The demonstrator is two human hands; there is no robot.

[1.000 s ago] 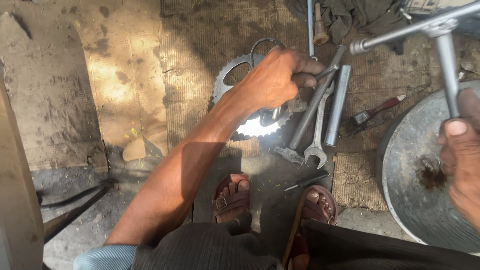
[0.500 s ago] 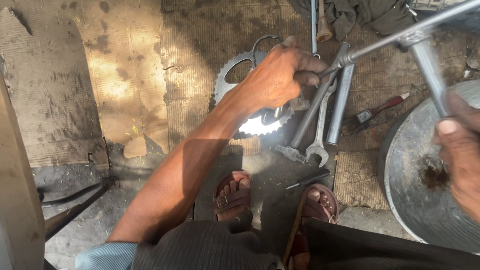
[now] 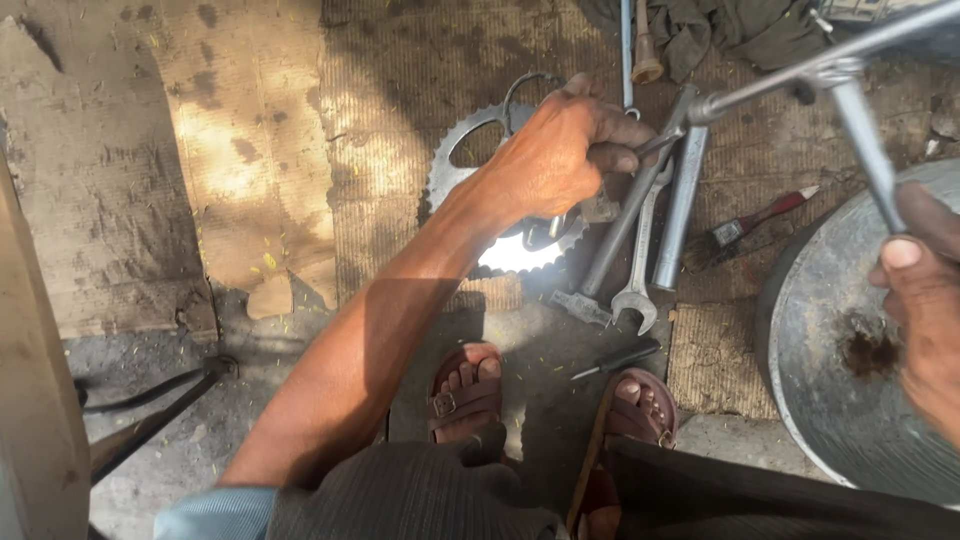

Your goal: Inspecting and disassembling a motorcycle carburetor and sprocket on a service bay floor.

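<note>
Workshop floor: bare concrete laid with worn cardboard sheets and a woven mat. Nearest: two feet in brown sandals, a small screwdriver lying between them. Right edge: round metal basin, rust spot inside. Right hand, fingers closed around one arm of a cross wrench. Mid-floor: open-end spanner, steel tube and hammer lying side by side; red-handled brush near the basin. Left hand, fist closed over the cross wrench's far tip, above a toothed sprocket flat on the mat. Farthest: dark rag.
</note>
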